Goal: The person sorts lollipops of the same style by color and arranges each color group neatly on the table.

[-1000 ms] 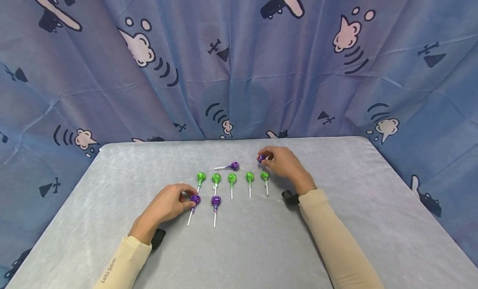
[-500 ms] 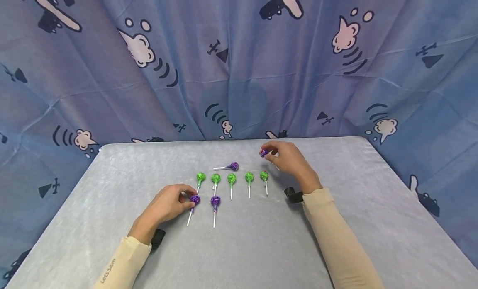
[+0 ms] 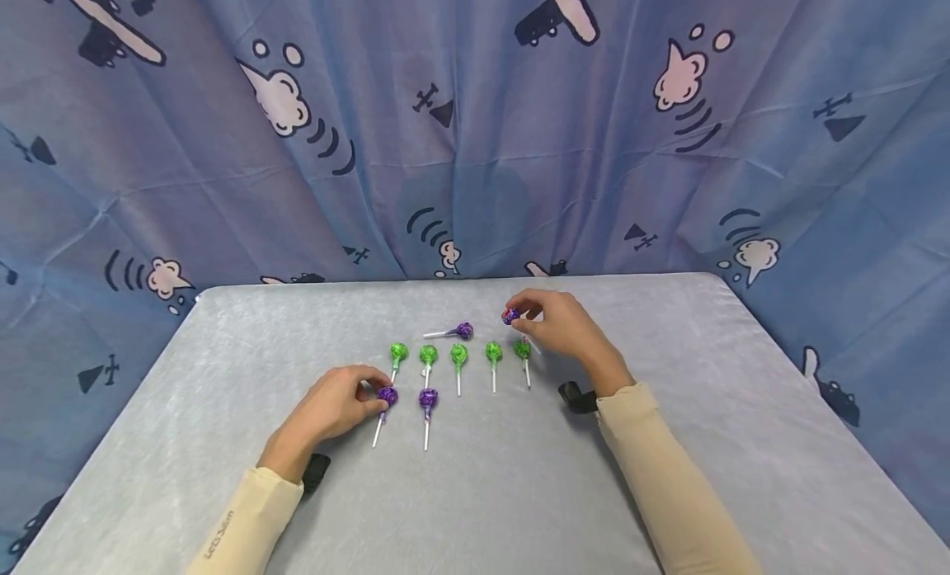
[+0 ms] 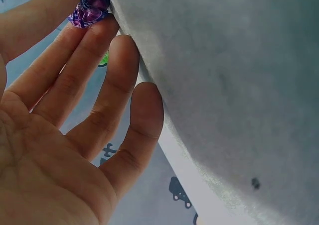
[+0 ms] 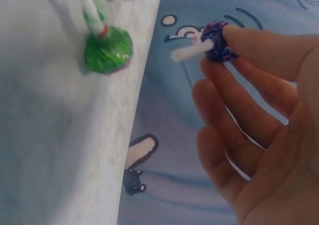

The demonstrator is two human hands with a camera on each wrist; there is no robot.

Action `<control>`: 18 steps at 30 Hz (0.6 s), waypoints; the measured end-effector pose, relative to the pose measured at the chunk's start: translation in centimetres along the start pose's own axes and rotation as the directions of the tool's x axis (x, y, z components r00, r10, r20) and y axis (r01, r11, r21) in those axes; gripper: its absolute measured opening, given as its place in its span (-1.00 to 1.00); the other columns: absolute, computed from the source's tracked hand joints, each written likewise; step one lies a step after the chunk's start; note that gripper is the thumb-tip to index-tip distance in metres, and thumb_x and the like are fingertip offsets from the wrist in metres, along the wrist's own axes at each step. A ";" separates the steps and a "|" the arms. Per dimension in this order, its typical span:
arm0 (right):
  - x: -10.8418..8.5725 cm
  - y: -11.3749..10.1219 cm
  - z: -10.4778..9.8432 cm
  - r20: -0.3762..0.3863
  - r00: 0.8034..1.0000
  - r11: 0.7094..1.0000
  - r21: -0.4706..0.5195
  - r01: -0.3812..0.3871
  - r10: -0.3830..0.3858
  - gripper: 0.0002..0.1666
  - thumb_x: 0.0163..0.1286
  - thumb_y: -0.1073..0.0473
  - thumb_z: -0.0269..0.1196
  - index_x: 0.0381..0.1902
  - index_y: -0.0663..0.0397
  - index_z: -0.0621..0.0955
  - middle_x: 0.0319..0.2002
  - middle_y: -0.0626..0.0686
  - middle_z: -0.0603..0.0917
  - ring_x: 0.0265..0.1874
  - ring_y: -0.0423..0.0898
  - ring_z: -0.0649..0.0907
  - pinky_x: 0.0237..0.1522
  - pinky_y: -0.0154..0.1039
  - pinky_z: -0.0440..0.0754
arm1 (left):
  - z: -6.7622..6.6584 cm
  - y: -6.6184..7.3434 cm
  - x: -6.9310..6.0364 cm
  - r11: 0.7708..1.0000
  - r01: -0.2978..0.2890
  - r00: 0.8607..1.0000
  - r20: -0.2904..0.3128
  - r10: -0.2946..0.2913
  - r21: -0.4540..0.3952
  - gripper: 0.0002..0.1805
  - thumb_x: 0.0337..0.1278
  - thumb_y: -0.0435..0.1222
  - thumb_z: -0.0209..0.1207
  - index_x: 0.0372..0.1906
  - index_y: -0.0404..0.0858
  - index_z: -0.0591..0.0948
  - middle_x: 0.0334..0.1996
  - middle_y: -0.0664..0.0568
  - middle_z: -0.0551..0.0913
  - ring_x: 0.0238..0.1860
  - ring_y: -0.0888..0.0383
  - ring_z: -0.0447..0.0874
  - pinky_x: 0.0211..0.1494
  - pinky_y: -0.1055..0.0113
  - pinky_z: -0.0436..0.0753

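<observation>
My left hand [image 3: 337, 408] pinches the wrapped head of a purple lollipop [image 3: 387, 396], whose white stick points toward me on the table. In the left wrist view its purple wrapper [image 4: 89, 8] shows between thumb and fingers. My right hand [image 3: 558, 323] holds another purple lollipop [image 3: 510, 316] by its head, behind the right end of a row of green lollipops [image 3: 459, 356]. The right wrist view shows this lollipop's white stick [image 5: 192, 51] pointing away from the fingers, apart from the tabletop. One more purple lollipop [image 3: 428, 399] lies beside the left hand's one.
Behind the green row a purple lollipop [image 3: 463, 331] lies sideways, its stick to the left. The grey cloth-covered table [image 3: 475, 509] ends at a blue patterned curtain [image 3: 490, 146] at the back.
Over the last second my right hand, with its purple lollipop, shifts slightly away and right, then back left and nearer the green row. My left hand stays in place.
</observation>
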State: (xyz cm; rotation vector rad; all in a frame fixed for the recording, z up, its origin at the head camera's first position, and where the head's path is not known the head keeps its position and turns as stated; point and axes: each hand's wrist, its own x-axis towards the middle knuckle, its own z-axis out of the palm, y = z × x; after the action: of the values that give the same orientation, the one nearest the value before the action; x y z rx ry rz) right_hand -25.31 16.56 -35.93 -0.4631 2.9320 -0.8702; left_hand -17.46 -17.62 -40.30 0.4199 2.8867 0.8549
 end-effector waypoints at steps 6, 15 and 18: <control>-0.8 -0.2 0.4 0.014 0.999 0.999 0.034 0.032 -0.033 -0.67 0.34 0.08 0.36 0.06 -0.10 0.68 -0.09 -0.05 0.76 -0.05 -0.04 0.67 -0.04 -0.07 0.58 | 0.0 0.0 0.0 1.000 0.011 1.000 0.005 -0.011 0.005 -0.74 0.09 -0.29 0.40 -0.07 -0.13 0.74 -0.17 0.05 0.74 -0.32 0.22 0.52 -0.25 0.30 0.48; -2.2 -1.6 1.1 0.020 0.998 0.992 0.115 0.052 -0.055 -0.69 0.32 0.06 0.37 0.02 -0.12 0.68 -0.09 -0.05 0.74 -0.10 -0.08 0.66 -0.11 -0.16 0.58 | 0.0 0.0 -0.1 1.000 0.006 1.000 0.008 -0.006 0.005 -0.75 0.09 -0.29 0.40 -0.08 -0.13 0.74 -0.18 0.05 0.73 -0.32 0.21 0.51 -0.26 0.30 0.47; -2.6 -2.5 1.5 0.028 0.998 0.987 0.155 0.048 -0.053 -0.69 0.32 0.07 0.36 0.02 -0.10 0.67 -0.09 -0.04 0.74 -0.11 -0.08 0.65 -0.13 -0.18 0.56 | 0.0 -0.1 -0.1 1.000 0.003 1.000 0.005 -0.003 0.005 -0.74 0.08 -0.29 0.40 -0.08 -0.14 0.74 -0.19 0.06 0.73 -0.34 0.22 0.51 -0.28 0.31 0.47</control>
State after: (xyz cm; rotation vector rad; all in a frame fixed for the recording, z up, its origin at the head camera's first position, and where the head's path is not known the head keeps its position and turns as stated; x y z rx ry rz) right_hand -21.97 14.57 -35.98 -0.5367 2.8075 -1.0756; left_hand -17.39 -17.68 -40.39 0.4174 2.8852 0.8451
